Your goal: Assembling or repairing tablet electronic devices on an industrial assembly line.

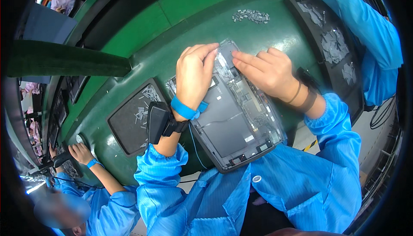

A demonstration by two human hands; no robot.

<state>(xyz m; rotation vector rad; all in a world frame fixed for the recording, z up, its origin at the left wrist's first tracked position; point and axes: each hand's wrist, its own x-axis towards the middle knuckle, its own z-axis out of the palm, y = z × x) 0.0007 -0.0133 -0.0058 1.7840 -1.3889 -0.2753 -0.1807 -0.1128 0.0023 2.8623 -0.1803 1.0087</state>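
Note:
An electronic device with its inside exposed (pixel 226 120) lies before me, a large dark grey flat panel on its left and a circuit board (pixel 253 107) on its right. My left hand (pixel 192 72) is at its far end, thumb and index finger pinched by the corner; what they hold, if anything, is too small to make out. My right hand (pixel 267 70) faces it, thumb and fingertips pressed together on the same far end beside a clear, shiny strip (pixel 223 62). A blue band (pixel 183 108) wraps my left wrist.
A dark tray (pixel 124 128) with small metallic strips stands left of the device. Small grey pieces (pixel 251 16) lie piled on the green table (pixel 193 25). A long black tray (pixel 318 32) of grey parts stands right, near a blue sleeve (pixel 365 21). Another person's hand (pixel 81 153) is at left.

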